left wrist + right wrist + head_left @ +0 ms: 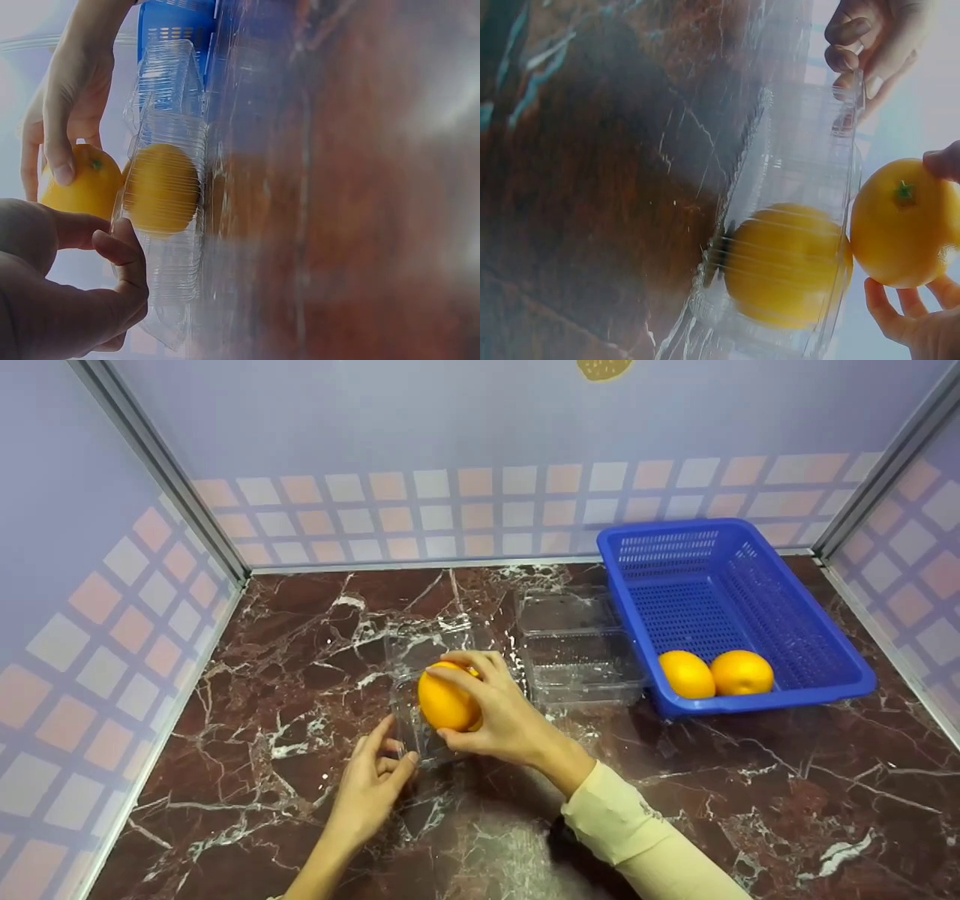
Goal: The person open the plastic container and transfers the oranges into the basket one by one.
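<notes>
My right hand (514, 720) grips an orange (444, 697) over a clear plastic clamshell box (409, 652), fingers on the far side and thumb nearer. In the right wrist view the held orange (896, 221) is at the box's rim, its green stem end showing. A second orange (784, 266) sits inside the box, seen through the ribbed wall; from the head it is mostly hidden. My left hand (367, 791) pinches the near left rim of the box between thumb and fingers, which the left wrist view also shows.
Another clear clamshell box (577, 649) stands with its lid up, right of the first. Beside it a blue perforated basket (832, 694) holds two oranges (720, 673) at its near end. Panel walls (420, 450) enclose the dark marble-patterned tabletop (262, 810) at the back and sides.
</notes>
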Motion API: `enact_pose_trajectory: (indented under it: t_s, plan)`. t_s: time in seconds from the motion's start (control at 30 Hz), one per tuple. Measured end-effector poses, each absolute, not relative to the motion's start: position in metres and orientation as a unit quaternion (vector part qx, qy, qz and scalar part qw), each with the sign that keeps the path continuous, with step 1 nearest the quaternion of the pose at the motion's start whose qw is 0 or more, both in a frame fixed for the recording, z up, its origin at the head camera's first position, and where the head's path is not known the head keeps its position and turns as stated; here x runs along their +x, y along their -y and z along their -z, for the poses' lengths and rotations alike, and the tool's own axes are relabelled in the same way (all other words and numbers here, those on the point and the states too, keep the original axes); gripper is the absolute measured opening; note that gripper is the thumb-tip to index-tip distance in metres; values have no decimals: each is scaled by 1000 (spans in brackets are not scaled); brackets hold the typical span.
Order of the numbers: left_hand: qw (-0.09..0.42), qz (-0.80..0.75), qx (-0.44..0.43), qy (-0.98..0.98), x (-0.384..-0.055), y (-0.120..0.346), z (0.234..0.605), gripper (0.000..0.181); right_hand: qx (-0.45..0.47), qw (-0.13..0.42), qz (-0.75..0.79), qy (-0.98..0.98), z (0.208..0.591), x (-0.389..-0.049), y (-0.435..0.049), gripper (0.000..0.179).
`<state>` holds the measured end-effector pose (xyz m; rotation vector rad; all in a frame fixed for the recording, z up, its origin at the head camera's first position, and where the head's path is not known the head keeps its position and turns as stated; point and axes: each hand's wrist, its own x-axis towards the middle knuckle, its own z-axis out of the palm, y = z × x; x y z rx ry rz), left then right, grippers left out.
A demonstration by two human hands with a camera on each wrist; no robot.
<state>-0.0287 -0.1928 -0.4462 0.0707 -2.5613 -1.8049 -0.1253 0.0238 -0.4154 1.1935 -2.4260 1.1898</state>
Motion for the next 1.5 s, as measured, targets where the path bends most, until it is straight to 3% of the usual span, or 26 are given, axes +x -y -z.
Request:
enact_pose_trajectory:
  t_s: [0.73,1.5]
  plan:
    - [2,588,20,809,-28,191,448,73,357,92,-433,823,409,-131,-57,71]
    - [0,583,31,812,-28,191,447,73,315,133,-415,843,388,-144,-118,73]
